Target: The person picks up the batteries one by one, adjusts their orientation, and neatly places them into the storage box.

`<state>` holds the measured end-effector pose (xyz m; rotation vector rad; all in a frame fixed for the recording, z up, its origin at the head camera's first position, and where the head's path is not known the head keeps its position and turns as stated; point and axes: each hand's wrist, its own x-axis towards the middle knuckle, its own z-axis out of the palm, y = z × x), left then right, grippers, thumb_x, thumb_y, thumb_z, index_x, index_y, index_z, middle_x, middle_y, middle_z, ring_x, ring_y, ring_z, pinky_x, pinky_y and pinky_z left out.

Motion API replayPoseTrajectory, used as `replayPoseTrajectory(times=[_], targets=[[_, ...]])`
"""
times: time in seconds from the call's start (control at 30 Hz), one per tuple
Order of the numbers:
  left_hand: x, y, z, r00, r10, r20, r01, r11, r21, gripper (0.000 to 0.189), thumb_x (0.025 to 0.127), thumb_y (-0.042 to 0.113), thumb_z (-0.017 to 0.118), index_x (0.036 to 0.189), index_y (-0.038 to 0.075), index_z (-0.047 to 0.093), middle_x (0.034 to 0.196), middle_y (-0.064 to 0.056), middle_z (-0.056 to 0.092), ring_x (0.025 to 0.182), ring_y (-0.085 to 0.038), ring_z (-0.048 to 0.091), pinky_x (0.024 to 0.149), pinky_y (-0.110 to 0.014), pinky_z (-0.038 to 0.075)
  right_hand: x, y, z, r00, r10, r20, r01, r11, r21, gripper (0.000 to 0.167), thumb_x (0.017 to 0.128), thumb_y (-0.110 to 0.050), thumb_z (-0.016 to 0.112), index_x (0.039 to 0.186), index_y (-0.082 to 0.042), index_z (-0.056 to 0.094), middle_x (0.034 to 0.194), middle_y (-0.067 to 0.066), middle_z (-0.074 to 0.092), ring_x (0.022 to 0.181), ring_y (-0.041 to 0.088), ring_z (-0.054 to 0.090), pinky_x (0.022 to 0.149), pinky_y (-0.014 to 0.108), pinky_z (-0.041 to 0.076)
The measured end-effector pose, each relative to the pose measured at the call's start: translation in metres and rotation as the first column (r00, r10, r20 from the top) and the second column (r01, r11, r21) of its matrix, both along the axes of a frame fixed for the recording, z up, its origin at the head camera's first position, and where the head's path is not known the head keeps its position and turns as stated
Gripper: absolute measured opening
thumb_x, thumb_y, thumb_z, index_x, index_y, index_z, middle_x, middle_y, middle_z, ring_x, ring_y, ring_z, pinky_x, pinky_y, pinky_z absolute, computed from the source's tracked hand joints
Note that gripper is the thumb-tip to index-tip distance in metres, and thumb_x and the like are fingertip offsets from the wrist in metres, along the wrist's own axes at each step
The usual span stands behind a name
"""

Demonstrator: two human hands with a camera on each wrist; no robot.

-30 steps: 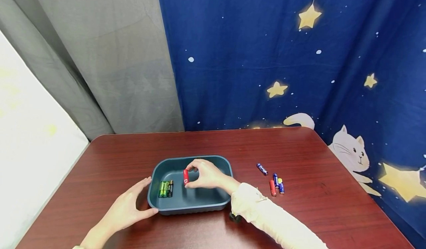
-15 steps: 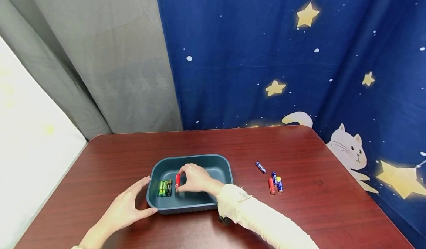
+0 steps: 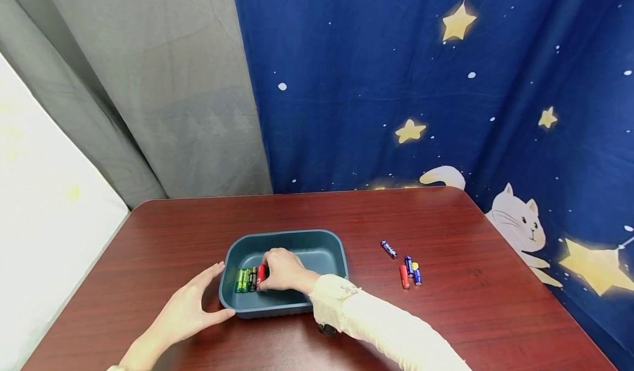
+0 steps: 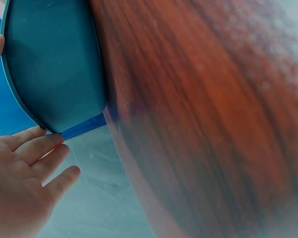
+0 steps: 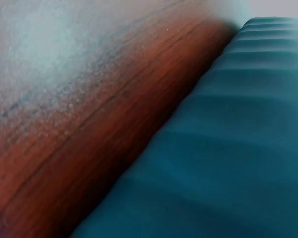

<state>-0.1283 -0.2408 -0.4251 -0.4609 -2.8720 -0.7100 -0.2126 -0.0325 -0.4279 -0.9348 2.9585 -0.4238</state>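
Note:
In the head view, my right hand [image 3: 284,269] pinches a red battery [image 3: 261,273] between thumb and fingers, low inside the blue-green tray [image 3: 287,309]. That battery stands right beside a dark battery [image 3: 253,279], which lines up with two green batteries [image 3: 242,280] near the tray's left end. My left hand [image 3: 180,310] spans the left end with fingers spread, thumb at the front corner and fingertips at the rim. The left wrist view shows the fingers [image 4: 48,156] touching the tray wall [image 4: 64,64]. Only the ribbed tray side [image 5: 228,148] and table appear in the right wrist view.
Right of the tray on the brown table [image 3: 198,222] lie another red battery [image 3: 404,277] and several blue ones, one blue battery [image 3: 388,249] farther back. A blue star-patterned curtain [image 3: 356,85] and a grey curtain [image 3: 173,96] hang behind the table.
My right hand has moved left and lower inside the tray with the red battery, bringing it beside the dark battery. My left hand has stayed at the tray's left end.

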Motion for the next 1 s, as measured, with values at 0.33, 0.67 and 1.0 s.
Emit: replayPoseTrajectory(times=[0.33, 0.67, 1.0], targets=[[0.000, -0.001, -0.002, 0.999, -0.007, -0.033, 0.007, 1.000, -0.001, 0.087, 0.065, 0.060, 0.071, 0.130, 0.008, 0.047, 0.130, -0.011, 0.050, 0.116, -0.028, 0.048, 0.089, -0.050, 0.043, 0.000, -0.007, -0.005, 0.996, 0.011, -0.089, -0.002, 0.994, 0.108, 0.042, 0.060, -0.047, 0.078, 0.088, -0.018, 0.065, 0.080, -0.008, 0.055, 0.079, 0.009, 0.052, 0.062, 0.022, 0.047], [-0.001, 0.000, -0.003, 1.000, 0.000, -0.008, 0.000, 1.000, -0.005, 0.088, 0.065, 0.061, 0.070, 0.131, 0.008, 0.046, 0.130, -0.012, 0.049, 0.116, -0.029, 0.048, 0.089, -0.052, 0.043, 0.000, -0.002, -0.003, 0.999, 0.015, -0.045, -0.012, 0.997, 0.078, 0.047, 0.061, -0.049, 0.078, 0.092, -0.017, 0.064, 0.082, -0.007, 0.056, 0.078, 0.008, 0.052, 0.060, 0.021, 0.046], [-0.002, -0.001, -0.004, 1.000, 0.018, 0.012, -0.018, 1.000, -0.007, 0.089, 0.064, 0.061, 0.070, 0.132, 0.008, 0.045, 0.131, -0.011, 0.048, 0.116, -0.029, 0.048, 0.089, -0.052, 0.043, -0.007, 0.019, 0.020, 0.999, -0.001, 0.039, 0.004, 0.996, -0.088, 0.054, 0.066, -0.044, 0.076, 0.106, -0.011, 0.063, 0.100, -0.002, 0.062, 0.090, 0.009, 0.056, 0.072, 0.021, 0.048]])
